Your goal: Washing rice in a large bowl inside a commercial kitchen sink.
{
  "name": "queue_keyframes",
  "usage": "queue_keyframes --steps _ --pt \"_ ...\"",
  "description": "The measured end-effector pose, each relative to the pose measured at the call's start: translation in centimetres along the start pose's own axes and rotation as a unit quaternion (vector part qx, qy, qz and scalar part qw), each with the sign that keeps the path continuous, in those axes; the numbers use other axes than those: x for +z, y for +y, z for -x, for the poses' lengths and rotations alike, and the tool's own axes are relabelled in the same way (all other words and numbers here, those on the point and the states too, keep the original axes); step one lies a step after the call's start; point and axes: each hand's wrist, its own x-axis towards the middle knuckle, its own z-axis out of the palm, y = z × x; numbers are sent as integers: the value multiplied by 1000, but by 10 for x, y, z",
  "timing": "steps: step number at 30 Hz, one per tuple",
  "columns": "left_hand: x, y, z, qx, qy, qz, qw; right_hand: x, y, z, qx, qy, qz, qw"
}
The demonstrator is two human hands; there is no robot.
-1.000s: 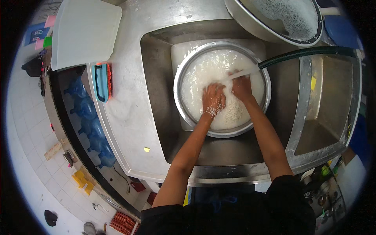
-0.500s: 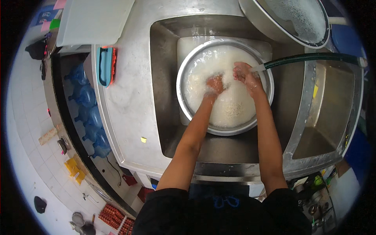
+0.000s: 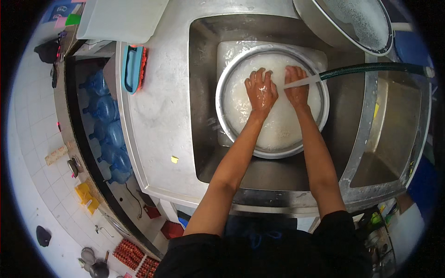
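Note:
A round metal basin (image 3: 221,116) stands in the sink, full of cloudy white water (image 3: 241,104) with pale grains like rice (image 3: 280,134) showing near its front. Over the water my left hand (image 3: 262,94) is wet, palm down, its fingers spread and holding nothing. Close to its right, my right hand (image 3: 297,95) reaches into the basin with fingers stretched out; its fingertips are partly blurred. A green hose (image 3: 366,69) comes in from the right, and a pale stream or clear tip from its end crosses in front of my right hand.
The steel sink (image 3: 204,153) surrounds the basin. A large pot (image 3: 320,28) with foamy liquid tilts at the upper right. On the left counter are a blue brush (image 3: 133,69) with orange bristles, a pale tray (image 3: 121,21) and a yellow scrap (image 3: 174,160). Blue water bottles (image 3: 104,109) stand below.
My left hand has come up out of the cloudy water and its fingers have spread. My right hand has turned from a sideways cupped pose to reaching forward. The view has shifted slightly.

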Motion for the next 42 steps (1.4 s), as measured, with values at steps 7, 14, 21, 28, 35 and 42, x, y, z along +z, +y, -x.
queue_keyframes --steps 7,14,21,28,35,42 --pt "14 -34 23 -45 -158 -108 981 -1 -25 22 -103 -13 84 991" --pt "-40 -59 -6 115 -171 95 974 -3 -80 29 -7 -146 -143 979" --pt "-141 -41 -41 -58 -136 244 958 54 -118 -34 -68 -16 -186 980" --pt "-154 -48 -47 -184 -66 293 936 54 -143 112 -350 -333 -297 824" --pt "-134 -39 -46 -171 34 267 948 57 -118 20 -298 -423 -107 849" --pt "-107 -30 -34 -102 69 224 967 16 -32 -38 35 -50 232 971"
